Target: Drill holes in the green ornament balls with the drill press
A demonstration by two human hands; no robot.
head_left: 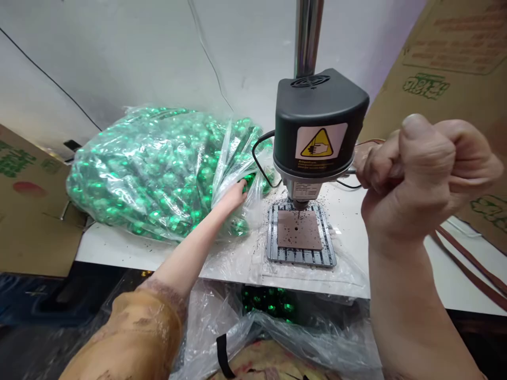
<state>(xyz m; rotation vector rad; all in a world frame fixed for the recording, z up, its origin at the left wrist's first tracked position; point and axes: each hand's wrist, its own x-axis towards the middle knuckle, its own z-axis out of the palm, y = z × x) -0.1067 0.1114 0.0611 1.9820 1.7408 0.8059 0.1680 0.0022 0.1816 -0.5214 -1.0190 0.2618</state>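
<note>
Drill (321, 113) on the desk (446, 277) — bag (154, 174) at its nine o'clock, board (291, 238) at six, box (443, 63) at two.

Wall (138, 53): evenly lit, tinged violet at upper right.
Plastic bag (158, 174): streaked with white glare, flecked with green glints.
Drill press (320, 108): warning sign (321, 142) rendered clearly, its small print blurred; column (309, 37) striped by reflections.
Surface (127, 250): brightly lit, deep shadow seen beneath.
Cardboard boxes (455, 116): stretched and slanted by wide-angle distortion near the frame edges, lettering softened.
</note>
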